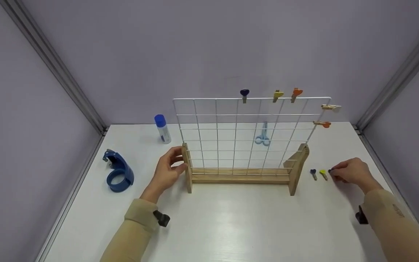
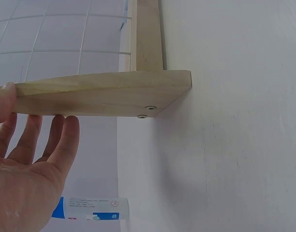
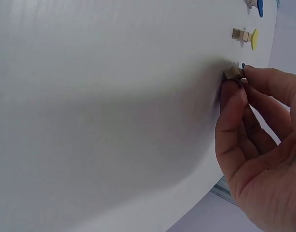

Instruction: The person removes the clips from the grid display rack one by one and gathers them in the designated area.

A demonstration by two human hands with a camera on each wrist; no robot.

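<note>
A white wire grid [image 1: 225,145] stands upright in a wooden base [image 1: 238,178]. My left hand [image 1: 166,171] holds the base's left side panel [image 2: 90,99], thumb on one edge and fingertips against its outer face. At the right of the table my right hand [image 1: 353,171] pinches a small wooden clothespin [image 3: 232,73] with a dark blue heart, mostly hidden by the fingers. Beside it lie a yellow-heart clothespin [image 1: 323,174] and a dark blue-heart clothespin [image 1: 313,174]. Clipped on the grid's top wire are a dark blue [image 1: 244,94], a yellow [image 1: 278,95] and an orange clothespin [image 1: 296,94].
Two more clothespins grip the grid's right edge, one pale [image 1: 330,107] and one orange-hearted [image 1: 322,124]. Light blue scissors [image 1: 263,137] lie behind the grid. A glue stick [image 1: 163,129] stands at the back left, and a blue tape dispenser [image 1: 127,171] lies far left.
</note>
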